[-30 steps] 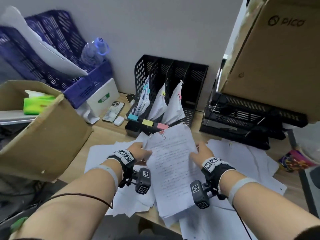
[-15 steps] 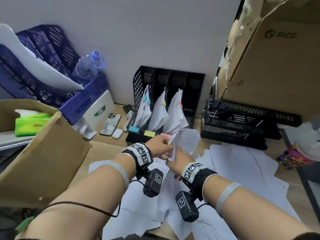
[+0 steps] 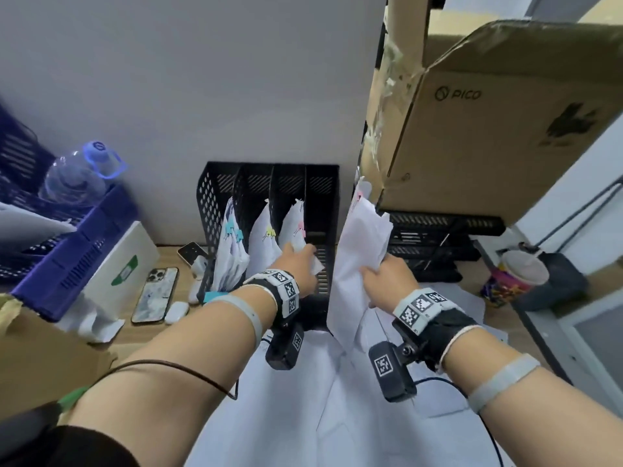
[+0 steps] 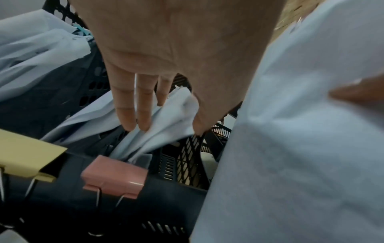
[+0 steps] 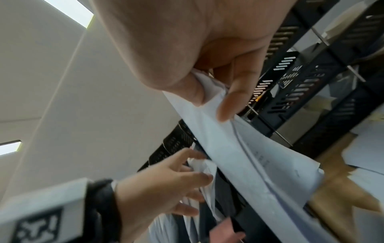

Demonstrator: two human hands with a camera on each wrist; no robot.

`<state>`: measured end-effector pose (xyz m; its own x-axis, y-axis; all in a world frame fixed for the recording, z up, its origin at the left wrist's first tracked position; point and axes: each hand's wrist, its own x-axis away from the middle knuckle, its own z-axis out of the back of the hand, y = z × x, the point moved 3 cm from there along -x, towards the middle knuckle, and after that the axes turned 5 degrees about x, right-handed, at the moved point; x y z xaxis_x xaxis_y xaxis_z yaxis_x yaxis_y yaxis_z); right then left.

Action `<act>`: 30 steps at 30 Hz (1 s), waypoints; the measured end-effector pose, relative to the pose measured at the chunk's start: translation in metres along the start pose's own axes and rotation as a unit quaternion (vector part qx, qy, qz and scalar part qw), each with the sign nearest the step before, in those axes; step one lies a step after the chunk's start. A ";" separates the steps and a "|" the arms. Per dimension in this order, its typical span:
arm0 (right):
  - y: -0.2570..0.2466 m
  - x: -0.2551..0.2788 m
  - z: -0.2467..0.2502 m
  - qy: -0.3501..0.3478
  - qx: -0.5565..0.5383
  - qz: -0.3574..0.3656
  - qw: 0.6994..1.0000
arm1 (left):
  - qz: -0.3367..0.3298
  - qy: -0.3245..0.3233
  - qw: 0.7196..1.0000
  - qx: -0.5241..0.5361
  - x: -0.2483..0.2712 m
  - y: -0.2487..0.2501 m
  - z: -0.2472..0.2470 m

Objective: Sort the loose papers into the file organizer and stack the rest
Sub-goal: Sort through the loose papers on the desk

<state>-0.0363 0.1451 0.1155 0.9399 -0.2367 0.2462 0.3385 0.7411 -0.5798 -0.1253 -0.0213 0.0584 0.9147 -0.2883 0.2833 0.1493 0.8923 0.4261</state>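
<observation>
The black file organizer (image 3: 322, 183) stands against the wall with clipped papers leaning in three slots. My left hand (image 3: 308, 256) reaches into the third slot. Its straight fingers (image 4: 133, 115) and thumb press against the papers (image 4: 166, 125) there, behind a pink binder clip (image 4: 114, 176) on the organizer's front. My right hand (image 3: 374, 267) grips a sheaf of white papers (image 3: 357, 251) and holds it upright just right of the organizer, a pink clip (image 3: 357, 197) at its top. Thumb and fingers pinch the sheaf's edge (image 5: 209, 98). Loose sheets (image 3: 303, 399) cover the desk under my arms.
A big cardboard box (image 3: 488, 129) overhangs black stacked trays (image 3: 438, 244) at the right, close to the raised sheaf. A paper cup (image 3: 519, 278) stands further right. At the left are a blue basket (image 3: 67, 237), water bottle (image 3: 77, 176), phone (image 3: 155, 294) and another cardboard box (image 3: 43, 348).
The sheaf lay flat in both hands; now my right hand alone holds it upright by the organizer. My left hand has let go and reached into the third slot.
</observation>
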 end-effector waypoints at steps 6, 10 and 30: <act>-0.037 -0.006 0.004 -0.019 -0.086 0.057 0.995 | 0.045 0.098 0.992 0.060 -0.007 -0.029 0.024; -0.070 -0.027 -0.007 0.005 -0.082 0.084 0.993 | 0.024 0.116 0.991 0.057 -0.006 -0.046 0.041; -0.073 -0.077 -0.096 -0.012 -0.051 0.007 0.999 | 0.003 0.099 0.992 0.073 -0.008 -0.057 0.053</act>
<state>-0.1285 0.0494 0.0645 0.9439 -0.2099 0.2549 0.3284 0.6760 -0.6596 -0.1613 -0.0882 0.0771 0.9734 -0.1965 0.1181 0.1007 0.8295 0.5494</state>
